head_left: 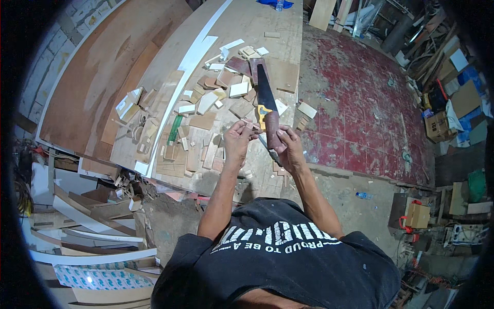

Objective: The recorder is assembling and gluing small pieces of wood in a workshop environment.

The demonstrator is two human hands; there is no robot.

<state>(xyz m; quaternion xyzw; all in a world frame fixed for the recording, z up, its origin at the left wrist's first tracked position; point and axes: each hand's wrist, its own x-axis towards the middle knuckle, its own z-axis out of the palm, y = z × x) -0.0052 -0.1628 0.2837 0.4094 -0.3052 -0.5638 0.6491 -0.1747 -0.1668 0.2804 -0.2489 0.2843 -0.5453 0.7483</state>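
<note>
The left hand's (237, 143) fingers pinch a small brown wooden piece (249, 125). The right hand's (292, 150) fingers grasp a long reddish-brown block (272, 130).

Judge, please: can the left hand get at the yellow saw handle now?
Probably yes: the handle lies close beyond the left hand, its left edge uncovered, though the brown piece covers part and that hand seems occupied.

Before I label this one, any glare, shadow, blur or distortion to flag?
Head view: corners go black, and the brown board bows along its left edge; head view: a small glare spot on the patterned sheet; head view: shadow on the table near its close edge; head view: left hand and right hand show no obvious blur.
</note>
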